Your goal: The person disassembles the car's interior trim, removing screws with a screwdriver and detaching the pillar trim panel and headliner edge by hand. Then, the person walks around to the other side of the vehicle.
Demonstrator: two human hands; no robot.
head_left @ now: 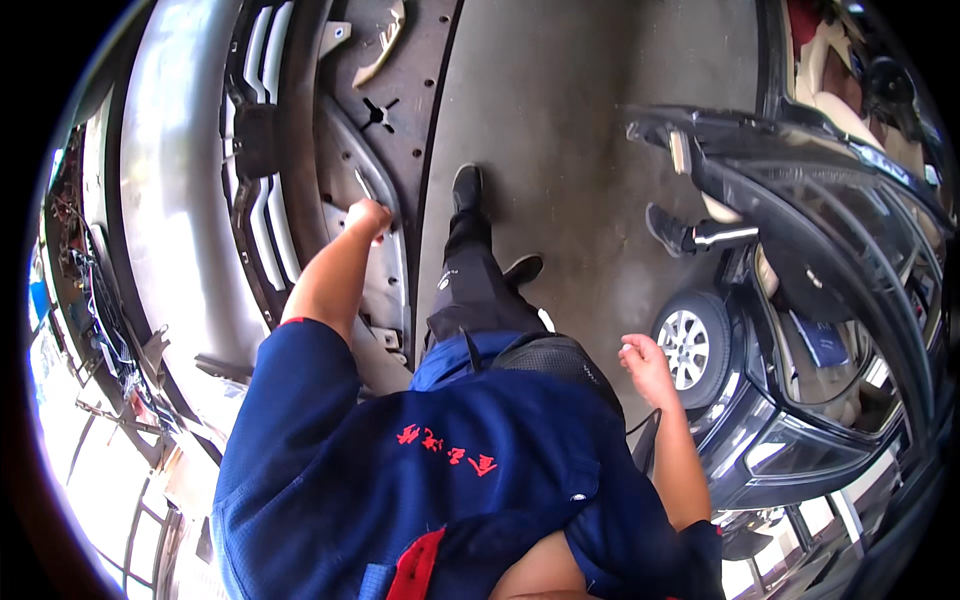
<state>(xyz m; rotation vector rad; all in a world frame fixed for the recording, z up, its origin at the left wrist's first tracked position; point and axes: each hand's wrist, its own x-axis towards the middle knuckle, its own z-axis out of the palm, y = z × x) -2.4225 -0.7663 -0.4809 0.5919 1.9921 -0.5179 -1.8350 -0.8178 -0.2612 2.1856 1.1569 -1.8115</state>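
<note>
My left hand is closed at the end of my outstretched arm, over a dark metal bench top on my left. A slim pale piece juts from just beyond its fingers; whether the hand grips it, or it belongs to the parts below, I cannot make out. Beneath and beside that hand runs a curved grey strip. My right hand hangs out to the right with fingers loosely bent and apart, nothing visible in it. Behind it in the picture is a car wheel with silver spokes.
A large silver car bumper stretches along the left, beside a dark grille section. Beige trim lies on the bench. At right is a dark car with an open door; another person's shoe shows below it. Grey floor lies between.
</note>
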